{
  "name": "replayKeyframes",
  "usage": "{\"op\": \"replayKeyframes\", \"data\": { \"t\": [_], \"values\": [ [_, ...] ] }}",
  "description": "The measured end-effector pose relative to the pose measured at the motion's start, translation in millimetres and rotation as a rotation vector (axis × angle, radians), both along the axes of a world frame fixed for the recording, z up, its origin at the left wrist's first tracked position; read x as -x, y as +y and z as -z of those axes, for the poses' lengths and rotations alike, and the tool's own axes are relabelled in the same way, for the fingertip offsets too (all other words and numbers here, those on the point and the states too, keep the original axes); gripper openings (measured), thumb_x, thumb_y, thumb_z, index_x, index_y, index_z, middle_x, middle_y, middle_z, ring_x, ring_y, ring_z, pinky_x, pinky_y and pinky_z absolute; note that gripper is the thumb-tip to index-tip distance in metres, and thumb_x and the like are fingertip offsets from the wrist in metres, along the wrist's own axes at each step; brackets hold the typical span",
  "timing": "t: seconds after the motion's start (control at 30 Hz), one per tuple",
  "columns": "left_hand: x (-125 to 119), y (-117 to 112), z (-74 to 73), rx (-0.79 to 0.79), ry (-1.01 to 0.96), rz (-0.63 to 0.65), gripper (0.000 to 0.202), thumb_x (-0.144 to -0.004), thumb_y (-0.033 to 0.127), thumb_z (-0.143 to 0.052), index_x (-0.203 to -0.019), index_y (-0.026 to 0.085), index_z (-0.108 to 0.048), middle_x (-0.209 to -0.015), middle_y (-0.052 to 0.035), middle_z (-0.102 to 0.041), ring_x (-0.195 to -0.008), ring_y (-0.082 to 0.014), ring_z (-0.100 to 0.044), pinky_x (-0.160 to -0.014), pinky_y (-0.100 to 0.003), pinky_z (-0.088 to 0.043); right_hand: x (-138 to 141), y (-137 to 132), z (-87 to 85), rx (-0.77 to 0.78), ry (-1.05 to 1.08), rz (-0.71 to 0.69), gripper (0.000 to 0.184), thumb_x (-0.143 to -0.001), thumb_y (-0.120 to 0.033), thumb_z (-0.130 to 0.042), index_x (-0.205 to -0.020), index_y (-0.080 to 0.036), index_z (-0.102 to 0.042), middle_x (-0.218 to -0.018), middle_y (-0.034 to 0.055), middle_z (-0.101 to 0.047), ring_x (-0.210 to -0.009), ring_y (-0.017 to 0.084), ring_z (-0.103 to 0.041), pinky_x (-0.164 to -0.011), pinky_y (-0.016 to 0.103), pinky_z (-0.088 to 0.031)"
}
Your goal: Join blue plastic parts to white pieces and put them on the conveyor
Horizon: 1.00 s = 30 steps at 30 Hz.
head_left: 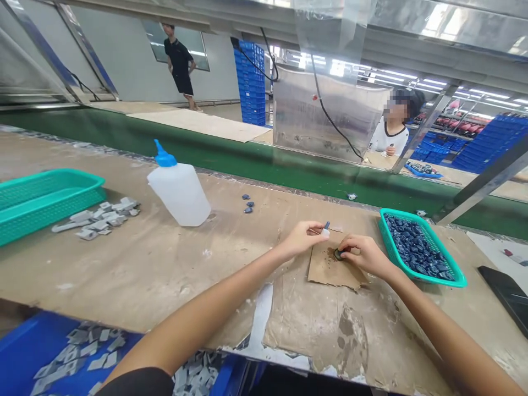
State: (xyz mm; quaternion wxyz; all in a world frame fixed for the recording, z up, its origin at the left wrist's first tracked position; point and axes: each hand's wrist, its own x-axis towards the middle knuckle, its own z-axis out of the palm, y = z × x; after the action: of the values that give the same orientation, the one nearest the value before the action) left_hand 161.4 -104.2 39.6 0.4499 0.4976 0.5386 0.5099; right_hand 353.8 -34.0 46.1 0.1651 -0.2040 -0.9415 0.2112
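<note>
Blue-tipped applicator [325, 230] is pinched between the fingers of the left hand [302, 238], just above a cardboard sheet [325, 269]. A dark round part [339, 254] is clenched by the right hand [363, 254] on that cardboard, beside a teal basket [390, 231] heaped with dark blue parts [414, 247].

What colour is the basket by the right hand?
The basket is teal mesh, best seen in the head view.
</note>
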Motion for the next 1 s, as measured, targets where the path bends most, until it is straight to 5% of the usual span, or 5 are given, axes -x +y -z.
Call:
{"op": "replayKeyframes", "data": {
  "t": [0.17, 0.47, 0.7, 1.0],
  "values": [
    [0, 1, 4.4, -0.007, 0.006, 0.027, 0.034, -0.060, 0.018, -0.071, -0.093, 0.013, -0.064, -0.089, -0.0063, -0.065, -0.081, -0.0156, -0.059, -0.078, -0.027, -0.045, 0, -2, -6.5, -0.013, -0.047, -0.064, 0.017, -0.074, -0.006, -0.049, -0.077, -0.019, -0.061, -0.083, 0.0054, -0.063, -0.078, 0.020, -0.058, -0.072, 0.031, -0.044],
    [-5, -5, 3.6, -0.105, 0.259, -0.009, 0.034, -0.055, 0.022, -0.072, -0.086, 0.014, -0.061, -0.080, -0.0029, -0.062, -0.071, -0.0134, -0.056, -0.066, -0.023, -0.045, -2, -3, -7.0, 0.018, 0.012, -0.004, 0.010, -0.076, -0.016, -0.048, -0.067, -0.019, -0.050, -0.070, 0.0029, -0.058, -0.064, 0.017, -0.054, -0.060, 0.028, -0.043],
    [-13, -13, -0.2, -0.230, 0.495, -0.002, 0.025, -0.059, 0.025, -0.069, -0.078, 0.018, -0.055, -0.077, 0.0013, -0.059, -0.070, -0.0127, -0.054, -0.063, -0.022, -0.043, 6, -5, -6.8, 0.551, 0.518, 0.166, 0.037, -0.067, -0.039, -0.068, -0.062, -0.021, -0.036, -0.082, 0.0055, -0.061, -0.086, 0.021, -0.058, -0.074, 0.034, -0.048],
    [-17, -16, 0.1, -0.294, 0.545, -0.031, 0.020, -0.061, 0.023, -0.067, -0.072, 0.017, -0.051, -0.072, 0.0029, -0.056, -0.068, -0.0109, -0.051, -0.060, -0.019, -0.040, 14, -10, -1.6, 0.684, 0.524, 0.128, 0.036, -0.064, -0.030, -0.070, -0.062, -0.021, -0.035, -0.079, 0.0043, -0.063, -0.077, 0.019, -0.060, -0.070, 0.033, -0.049]
  ]
}}
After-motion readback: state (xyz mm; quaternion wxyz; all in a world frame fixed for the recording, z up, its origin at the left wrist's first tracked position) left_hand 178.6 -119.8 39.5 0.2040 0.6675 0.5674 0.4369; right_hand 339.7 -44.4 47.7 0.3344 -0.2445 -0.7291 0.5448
